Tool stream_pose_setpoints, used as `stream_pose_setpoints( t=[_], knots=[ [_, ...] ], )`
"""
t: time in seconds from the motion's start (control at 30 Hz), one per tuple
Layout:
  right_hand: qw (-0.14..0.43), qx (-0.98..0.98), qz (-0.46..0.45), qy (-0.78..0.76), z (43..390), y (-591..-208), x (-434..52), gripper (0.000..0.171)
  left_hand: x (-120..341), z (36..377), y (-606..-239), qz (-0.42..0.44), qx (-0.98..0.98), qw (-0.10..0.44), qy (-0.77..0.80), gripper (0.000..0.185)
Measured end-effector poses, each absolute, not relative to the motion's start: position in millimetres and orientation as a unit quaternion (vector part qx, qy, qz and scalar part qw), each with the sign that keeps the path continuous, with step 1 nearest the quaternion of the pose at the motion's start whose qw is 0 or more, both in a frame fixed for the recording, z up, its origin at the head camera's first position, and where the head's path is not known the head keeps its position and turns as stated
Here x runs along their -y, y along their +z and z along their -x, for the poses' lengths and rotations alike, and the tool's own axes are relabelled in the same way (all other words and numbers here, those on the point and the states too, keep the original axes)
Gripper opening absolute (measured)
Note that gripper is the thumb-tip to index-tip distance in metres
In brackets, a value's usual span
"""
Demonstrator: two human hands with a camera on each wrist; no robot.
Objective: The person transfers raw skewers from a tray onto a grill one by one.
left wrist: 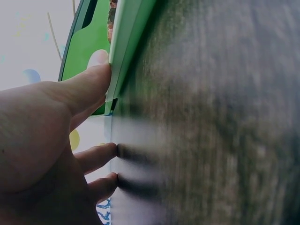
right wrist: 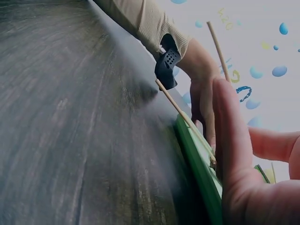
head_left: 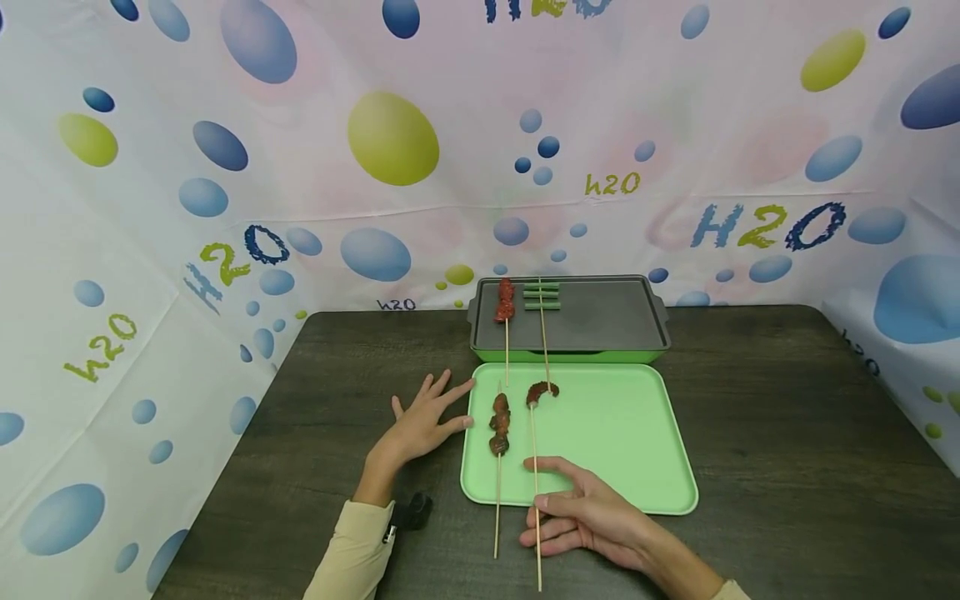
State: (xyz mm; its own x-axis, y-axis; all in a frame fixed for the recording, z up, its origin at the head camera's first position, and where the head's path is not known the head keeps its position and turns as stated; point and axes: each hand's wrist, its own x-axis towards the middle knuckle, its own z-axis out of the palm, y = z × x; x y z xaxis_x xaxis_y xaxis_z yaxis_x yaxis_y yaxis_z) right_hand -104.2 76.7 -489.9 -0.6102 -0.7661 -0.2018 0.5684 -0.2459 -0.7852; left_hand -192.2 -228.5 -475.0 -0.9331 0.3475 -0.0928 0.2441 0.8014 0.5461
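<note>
Along the desk's (head_left: 757, 417) far edge stands the griddle (head_left: 607, 317), the green tray (head_left: 607, 433) just before it, probably to keep both within reach. Over the tray's near edge, my right fingers (head_left: 561, 505) pinch the skewer of curled dark food (head_left: 533, 394) by its bare stick, presumably sparing the food; my left fingers (head_left: 453, 394) spread wide, thumb touching the tray's left edge, perhaps steadying it.

The tray (head_left: 615, 433) looks smooth plastic and the skewer (head_left: 534, 442) wooden.
</note>
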Motion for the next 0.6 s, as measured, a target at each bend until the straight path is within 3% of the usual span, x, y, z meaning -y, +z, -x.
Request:
stream_pose_setpoints(
  t=[0.6],
  knots=[
    [0.344, -0.508, 0.059, -0.788, 97.1, -480.2, -69.5, 0.067, 228.7, 191.6, -476.2, -0.159, -0.945, 0.092, 0.272, 0.064]
  ],
)
